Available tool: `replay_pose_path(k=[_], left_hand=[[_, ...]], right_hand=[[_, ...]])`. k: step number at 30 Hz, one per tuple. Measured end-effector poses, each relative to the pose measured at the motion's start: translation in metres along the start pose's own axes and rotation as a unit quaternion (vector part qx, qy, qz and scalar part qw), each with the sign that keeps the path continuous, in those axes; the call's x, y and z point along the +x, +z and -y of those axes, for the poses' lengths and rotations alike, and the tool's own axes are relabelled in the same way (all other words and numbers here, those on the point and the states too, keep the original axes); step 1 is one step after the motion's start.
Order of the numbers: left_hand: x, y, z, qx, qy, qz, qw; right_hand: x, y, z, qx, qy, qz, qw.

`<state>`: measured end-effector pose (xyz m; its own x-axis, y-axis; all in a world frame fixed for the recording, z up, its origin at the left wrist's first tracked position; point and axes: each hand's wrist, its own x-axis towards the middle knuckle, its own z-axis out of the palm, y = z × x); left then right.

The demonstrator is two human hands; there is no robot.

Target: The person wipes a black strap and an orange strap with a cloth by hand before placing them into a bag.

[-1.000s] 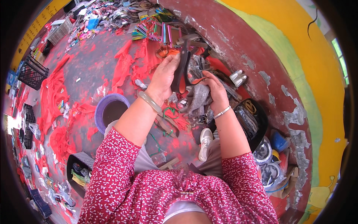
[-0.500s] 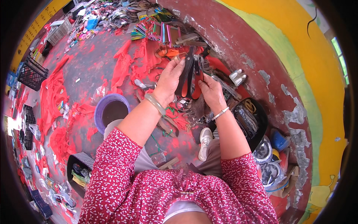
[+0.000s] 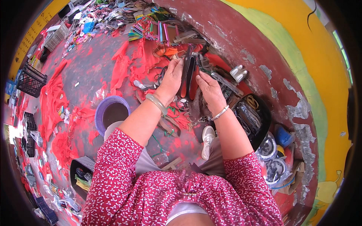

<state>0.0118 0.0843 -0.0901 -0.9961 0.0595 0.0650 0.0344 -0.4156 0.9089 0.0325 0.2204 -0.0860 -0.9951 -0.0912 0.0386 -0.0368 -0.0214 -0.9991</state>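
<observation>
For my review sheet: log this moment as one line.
left hand: grips long dark-and-red slipper | right hand: touching slipper | purple bucket: on floor, left | posture: seated

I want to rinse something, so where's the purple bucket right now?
In the head view the purple bucket stands on the floor at the person's left, just beside the left forearm, among red scraps.

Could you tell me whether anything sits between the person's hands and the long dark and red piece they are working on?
Nothing visible does. The left hand and the right hand both already grip the long dark and red piece, one on each side, held up above the littered floor.
</observation>
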Motion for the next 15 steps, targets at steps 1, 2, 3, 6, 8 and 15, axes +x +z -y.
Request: replay_pose_path(k=[1, 2, 3, 6, 8, 15], left_hand=[[-0.002, 0.003, -0.002, -0.014, 0.003, -0.001, 1.000], [-0.002, 0.003, -0.002, -0.043, -0.025, 0.016, 0.999], [-0.003, 0.002, -0.003, -0.072, -0.053, 0.033, 0.995], [-0.003, -0.003, 0.002, -0.083, -0.086, 0.044, 0.992], [-0.004, 0.000, 0.000, -0.051, -0.066, 0.040, 0.996], [-0.002, -0.002, 0.013, 0.100, 0.080, 0.025, 0.991]], right_hand=[[0.001, -0.001, 0.001, 0.003, 0.008, -0.004, 1.000], [0.002, -0.002, 0.001, 0.006, 0.016, -0.007, 1.000], [0.002, -0.002, 0.001, 0.027, 0.031, -0.005, 0.999], [0.003, 0.000, -0.005, 0.037, 0.054, 0.010, 0.998], [0.002, -0.002, -0.008, -0.035, 0.040, 0.019, 0.998], [-0.004, 0.010, -0.007, -0.015, 0.069, 0.070, 0.995]])
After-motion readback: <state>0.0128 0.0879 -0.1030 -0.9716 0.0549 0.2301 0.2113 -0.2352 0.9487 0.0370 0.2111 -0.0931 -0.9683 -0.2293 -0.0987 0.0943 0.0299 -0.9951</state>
